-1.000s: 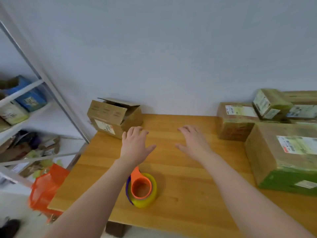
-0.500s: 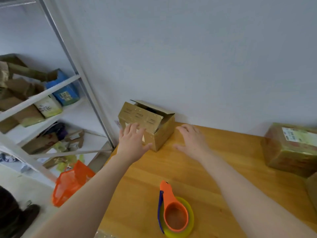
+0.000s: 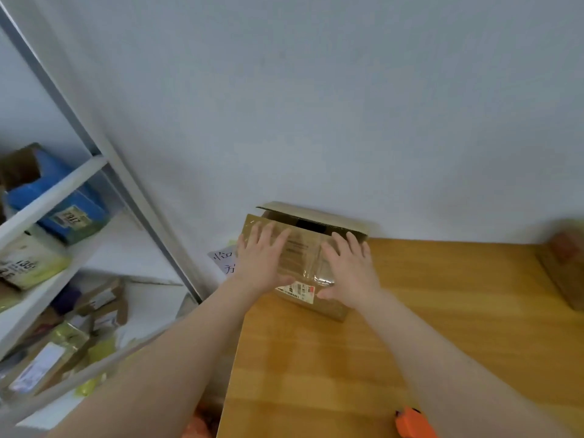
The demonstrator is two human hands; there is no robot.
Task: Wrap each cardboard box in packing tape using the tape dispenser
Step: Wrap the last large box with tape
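Observation:
A small cardboard box (image 3: pixel 301 251) with its top flaps partly open stands at the far left corner of the wooden table (image 3: pixel 410 327), against the wall. My left hand (image 3: pixel 262 260) lies flat with spread fingers on the box's left front. My right hand (image 3: pixel 349 270) lies flat on its right front, thumb near a printed label. Only the orange tip of the tape dispenser (image 3: pixel 410 422) shows at the bottom edge of the view, near my right forearm.
A metal shelf rack (image 3: pixel 63 197) stands left of the table, stacked with boxes and parcels. Another brown box (image 3: pixel 565 263) sits blurred at the table's right edge. A paper note (image 3: pixel 224 259) hangs beside the box. A pale wall rises behind.
Both hands reached forward and now rest on the open box. The view swung left, so the tape dispenser slid to the bottom edge and the right-hand boxes left the view.

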